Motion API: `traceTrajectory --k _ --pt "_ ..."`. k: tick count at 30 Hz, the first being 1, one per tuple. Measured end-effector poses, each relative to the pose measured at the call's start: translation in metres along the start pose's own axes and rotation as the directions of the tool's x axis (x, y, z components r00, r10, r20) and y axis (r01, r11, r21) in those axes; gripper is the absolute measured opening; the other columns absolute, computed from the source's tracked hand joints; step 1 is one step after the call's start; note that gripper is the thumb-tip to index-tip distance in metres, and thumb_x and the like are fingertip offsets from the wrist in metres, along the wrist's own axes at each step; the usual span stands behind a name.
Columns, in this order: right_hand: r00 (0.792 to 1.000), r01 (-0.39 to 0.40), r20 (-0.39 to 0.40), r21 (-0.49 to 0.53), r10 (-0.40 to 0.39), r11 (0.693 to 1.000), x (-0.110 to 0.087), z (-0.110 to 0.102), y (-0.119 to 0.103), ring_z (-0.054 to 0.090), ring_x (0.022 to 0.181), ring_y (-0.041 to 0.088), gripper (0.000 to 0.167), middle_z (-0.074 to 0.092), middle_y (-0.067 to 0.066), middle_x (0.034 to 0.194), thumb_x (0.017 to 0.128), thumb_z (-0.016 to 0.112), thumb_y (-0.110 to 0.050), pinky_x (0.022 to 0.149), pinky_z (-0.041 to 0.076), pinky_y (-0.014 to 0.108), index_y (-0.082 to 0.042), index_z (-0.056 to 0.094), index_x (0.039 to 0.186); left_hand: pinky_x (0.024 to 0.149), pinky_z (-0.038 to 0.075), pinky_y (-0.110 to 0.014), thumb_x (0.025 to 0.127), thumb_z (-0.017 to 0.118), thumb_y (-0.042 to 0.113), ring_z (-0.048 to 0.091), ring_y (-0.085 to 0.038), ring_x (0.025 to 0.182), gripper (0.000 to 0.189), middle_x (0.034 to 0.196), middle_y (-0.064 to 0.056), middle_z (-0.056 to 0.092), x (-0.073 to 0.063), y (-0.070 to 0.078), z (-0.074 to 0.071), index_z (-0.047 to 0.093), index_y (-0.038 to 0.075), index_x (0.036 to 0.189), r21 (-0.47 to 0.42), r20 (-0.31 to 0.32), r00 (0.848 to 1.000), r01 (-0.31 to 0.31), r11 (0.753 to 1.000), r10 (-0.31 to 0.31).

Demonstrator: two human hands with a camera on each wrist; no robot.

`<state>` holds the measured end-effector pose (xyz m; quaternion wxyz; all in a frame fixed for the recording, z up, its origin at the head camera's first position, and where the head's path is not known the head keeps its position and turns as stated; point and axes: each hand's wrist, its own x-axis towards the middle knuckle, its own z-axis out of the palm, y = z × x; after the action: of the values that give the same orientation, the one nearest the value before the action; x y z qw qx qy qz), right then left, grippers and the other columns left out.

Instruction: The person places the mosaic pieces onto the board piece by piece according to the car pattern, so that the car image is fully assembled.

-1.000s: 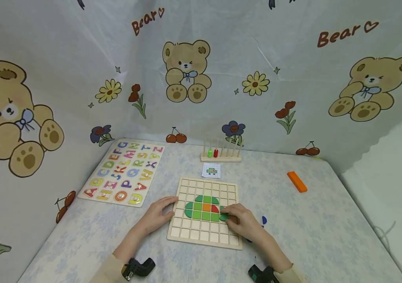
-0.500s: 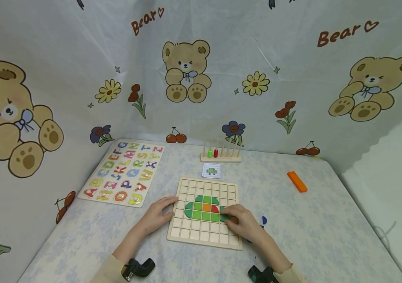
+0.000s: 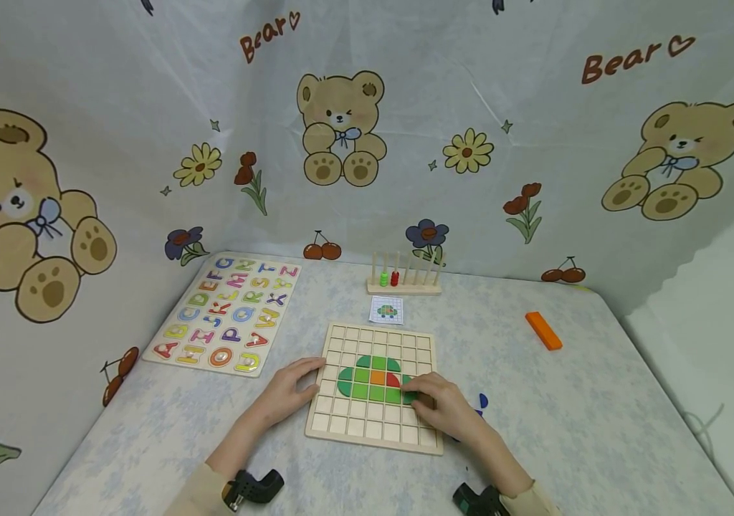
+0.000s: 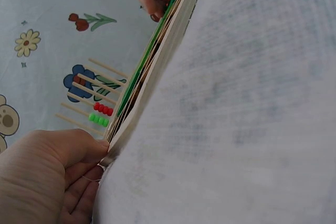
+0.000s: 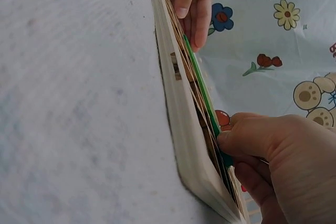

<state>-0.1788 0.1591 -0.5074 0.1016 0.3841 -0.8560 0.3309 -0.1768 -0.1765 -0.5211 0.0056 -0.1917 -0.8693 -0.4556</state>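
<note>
A square wooden grid board [image 3: 382, 432] lies on the table, with green, orange and red tiles set in its middle cells. My left hand [image 3: 286, 390] rests against the board's left edge, thumb and forefinger touching the frame with fingers relaxed. At the right of the coloured pattern, my right hand [image 3: 441, 401] pinches a dark green quarter-round tile [image 5: 227, 159] between thumb and fingers, low over a cell. The fingertips partly cover this tile in the head view. Another dark green tile [image 3: 406, 380] sits just above it.
An alphabet puzzle board [image 3: 225, 315] lies at the left. Behind the grid board are a small pattern card [image 3: 386, 310] and a peg rack [image 3: 403, 288] with green and red beads. Blue pieces [image 3: 483, 401] lie beside the right hand, and an orange block [image 3: 544, 331] farther right.
The green tile in my right hand has shifted slightly and turned flatter against the board, less of it showing below the fingertips. My left hand stays in place.
</note>
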Motion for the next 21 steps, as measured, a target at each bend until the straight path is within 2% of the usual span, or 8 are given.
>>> traceTrajectory --k 9,17,21 --pt "1.000 0.002 -0.002 0.031 -0.002 1.000 0.0007 0.0005 0.0003 0.059 0.099 0.017 0.033 0.065 -0.001 0.104 0.078 0.070 0.005 0.079 0.054 0.036 -0.011 0.070 0.106 0.105 0.034 -0.045 0.090 0.065 0.011 0.040 -0.027 0.130 0.047 0.136 -0.006 0.049 -0.0001 0.0004 -0.0001 0.053 0.007 0.135 0.002 0.001 1.000 0.015 1.000 -0.015" --pt "1.000 -0.014 -0.018 0.023 0.014 1.000 0.0007 0.0020 0.0030 0.060 0.097 0.018 0.032 0.065 0.002 0.103 0.077 0.072 0.006 0.077 0.054 0.032 -0.010 0.071 0.105 0.106 0.034 -0.044 0.089 0.065 0.011 0.040 -0.026 0.130 0.046 0.137 -0.006 0.049 0.0007 0.0002 0.0002 0.054 0.008 0.134 0.007 0.000 1.000 0.023 1.000 -0.023" --pt "1.000 -0.005 -0.014 0.013 0.005 1.000 0.0005 0.0010 0.0013 0.060 0.097 0.018 0.032 0.066 0.001 0.102 0.077 0.071 0.006 0.078 0.054 0.035 -0.010 0.071 0.105 0.106 0.033 -0.044 0.089 0.065 0.011 0.040 -0.026 0.130 0.046 0.137 -0.007 0.049 0.0002 0.0007 0.0002 0.054 0.007 0.134 0.003 0.001 1.000 0.021 1.000 -0.021"
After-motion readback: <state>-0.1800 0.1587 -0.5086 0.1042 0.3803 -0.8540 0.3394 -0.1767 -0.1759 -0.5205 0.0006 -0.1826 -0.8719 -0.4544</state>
